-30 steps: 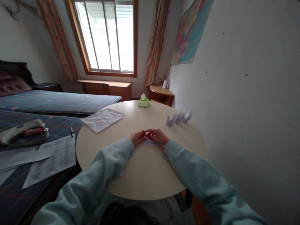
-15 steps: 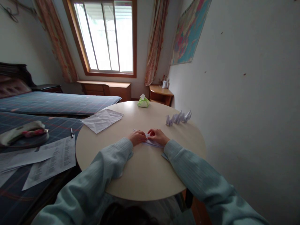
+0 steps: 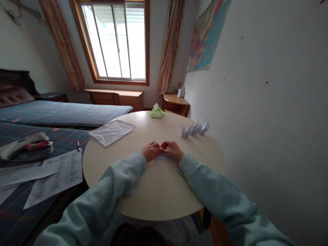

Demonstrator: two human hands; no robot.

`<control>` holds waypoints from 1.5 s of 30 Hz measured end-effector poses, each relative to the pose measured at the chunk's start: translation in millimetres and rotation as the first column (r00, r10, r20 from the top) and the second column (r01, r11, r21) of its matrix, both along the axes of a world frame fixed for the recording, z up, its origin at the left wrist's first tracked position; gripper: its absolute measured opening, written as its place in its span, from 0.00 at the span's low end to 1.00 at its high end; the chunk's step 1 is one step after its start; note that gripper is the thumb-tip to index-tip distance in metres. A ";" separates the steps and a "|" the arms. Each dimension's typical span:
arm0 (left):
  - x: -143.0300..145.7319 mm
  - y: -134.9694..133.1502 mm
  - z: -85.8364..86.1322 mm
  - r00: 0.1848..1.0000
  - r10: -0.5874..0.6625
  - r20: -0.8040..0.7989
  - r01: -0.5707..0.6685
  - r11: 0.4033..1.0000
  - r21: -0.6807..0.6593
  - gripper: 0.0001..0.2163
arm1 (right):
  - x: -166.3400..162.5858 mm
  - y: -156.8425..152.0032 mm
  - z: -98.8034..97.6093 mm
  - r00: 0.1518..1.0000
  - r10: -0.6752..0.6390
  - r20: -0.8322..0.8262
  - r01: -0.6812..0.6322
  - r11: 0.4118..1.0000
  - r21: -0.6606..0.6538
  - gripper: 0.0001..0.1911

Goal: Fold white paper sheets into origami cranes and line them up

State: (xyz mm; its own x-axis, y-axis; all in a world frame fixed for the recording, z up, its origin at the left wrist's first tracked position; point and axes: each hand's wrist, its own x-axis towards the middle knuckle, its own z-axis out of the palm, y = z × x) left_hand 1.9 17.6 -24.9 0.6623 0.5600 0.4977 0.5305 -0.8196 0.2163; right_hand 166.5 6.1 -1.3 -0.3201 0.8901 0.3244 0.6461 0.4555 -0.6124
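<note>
Near the middle of the round table (image 3: 159, 191), a folded sheet of white paper (image 3: 164, 157) lies mostly covered by my hands. My left hand (image 3: 152, 151) presses on its left part with the fingers closed together. From the other side my right hand (image 3: 172, 149) pinches the paper, its fingertips almost meeting the left ones. Only a low strip and a small left tip of the paper show. Several folded paper cranes (image 3: 195, 130) stand in a row to the right. A creased, unfolded sheet (image 3: 112, 132) rests at the table's left edge.
A green tissue pack (image 3: 156, 112) sits at the table's far edge. To the left, a bed (image 3: 15, 135) holds printed sheets (image 3: 57, 176), a pen (image 3: 78, 146) and a pouch-like item (image 3: 28, 145). The wall (image 3: 269, 136) runs close along the right side.
Both hands have shifted slightly on the paper, fingertips drawing closer together. Less of the paper shows at its right end, and its lower strip looks narrower.
</note>
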 end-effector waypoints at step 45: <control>11.2 -10.1 13.0 0.571 0.468 0.675 0.314 0.635 -0.706 0.11 | -10.4 2.9 -11.8 0.902 -0.026 -0.432 0.000 0.998 -0.062 0.17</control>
State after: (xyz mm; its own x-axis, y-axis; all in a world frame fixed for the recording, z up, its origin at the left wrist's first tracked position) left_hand 13.1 7.5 -11.8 0.1762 0.9715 0.1585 -0.1190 -0.1388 0.9831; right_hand 156.0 9.1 -13.1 -0.1487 0.9149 0.3753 0.3177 0.4036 -0.8580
